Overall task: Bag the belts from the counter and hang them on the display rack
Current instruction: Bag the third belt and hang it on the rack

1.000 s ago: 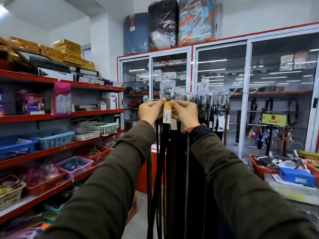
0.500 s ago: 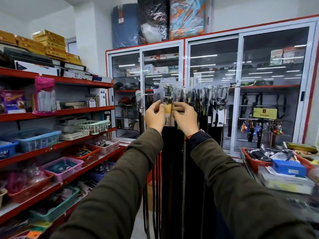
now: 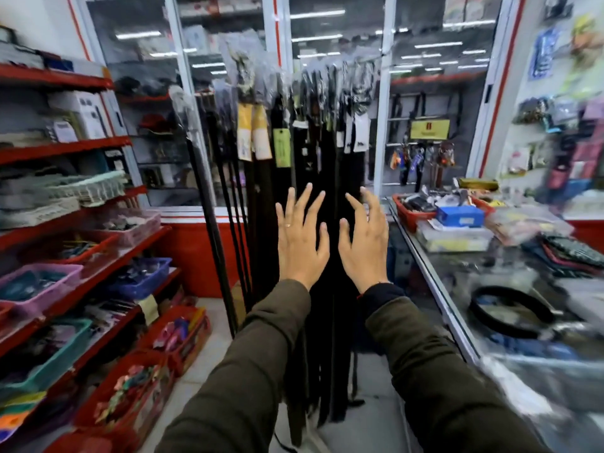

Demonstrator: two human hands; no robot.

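Bright ceiling-light glare on glass; edges motion-blurred and warped.

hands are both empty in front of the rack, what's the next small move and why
Probably turn right and reach the right hand to the coiled belt on the glass counter. Both it and the left hand are open, holding nothing, the hanging belts look done, and that one looks unbagged.

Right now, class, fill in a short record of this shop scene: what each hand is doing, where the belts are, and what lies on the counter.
left hand: open, fingers spread, holding nothing
right hand: open, fingers spread, holding nothing
hanging belts: dark row in clear bags, with paper tags, just beyond both hands
counter: glass-topped, to the right
loose belt: coiled on the counter, not yet bagged
shelves: red, to the left, holding baskets
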